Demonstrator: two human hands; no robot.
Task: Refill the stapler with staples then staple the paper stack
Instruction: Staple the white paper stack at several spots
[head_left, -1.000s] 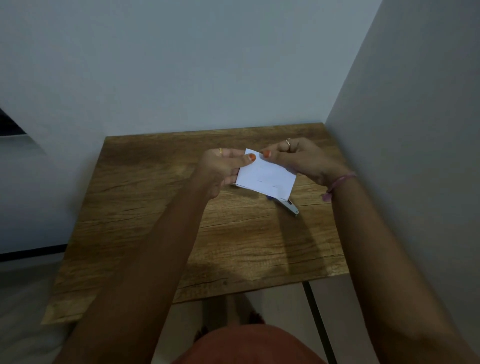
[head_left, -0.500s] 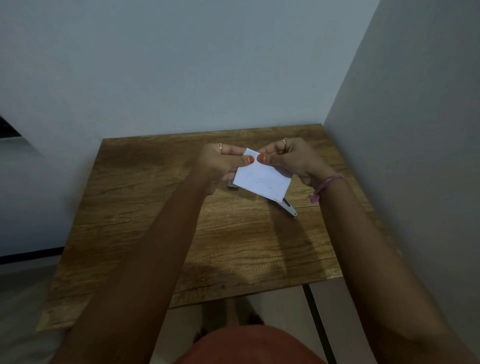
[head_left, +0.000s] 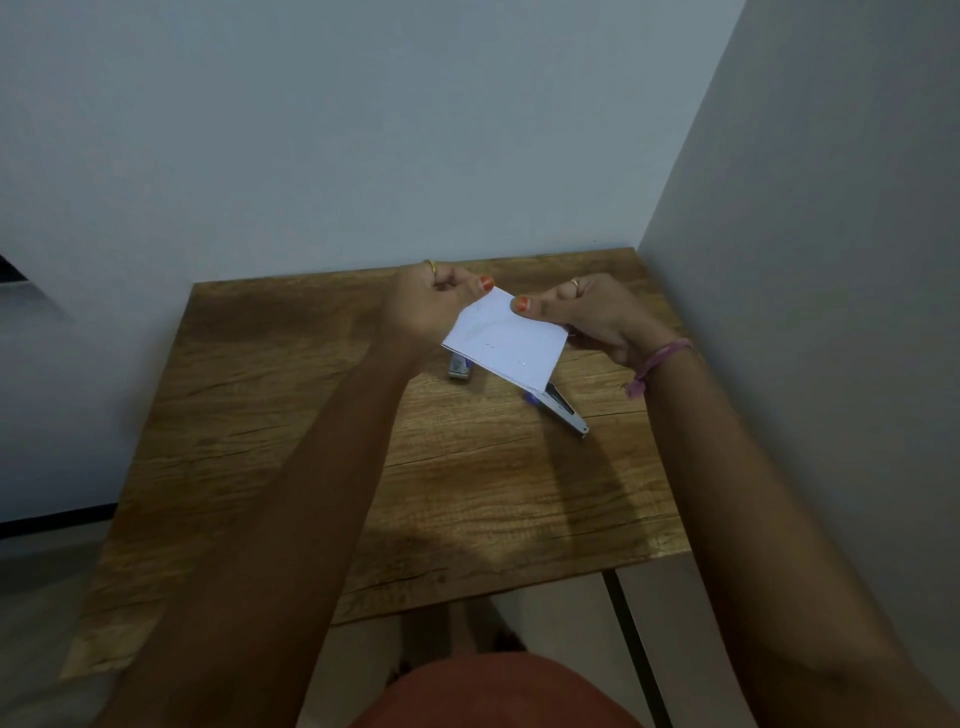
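Above the opened stapler (head_left: 563, 410) on the table (head_left: 270, 415), the left hand (head_left: 431, 306) and right hand (head_left: 587, 317) each pinch the paper stack (head_left: 506, 345), whose edges should be squared before stapling.

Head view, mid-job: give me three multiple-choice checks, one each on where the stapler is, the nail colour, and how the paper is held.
1. Where is the stapler?
A. on the wooden table, partly hidden by the paper
B. in the right hand
C. on the floor

2. What colour are the thumbnails?
A. blue
B. orange
C. unpainted

3. How is the paper stack held?
A. flat on the table
B. by the left hand only
C. raised, both hands on it

Answers:
A, it lies opened on the wood.
B, both thumbnails show orange.
C, left hand and right hand each pinch it.
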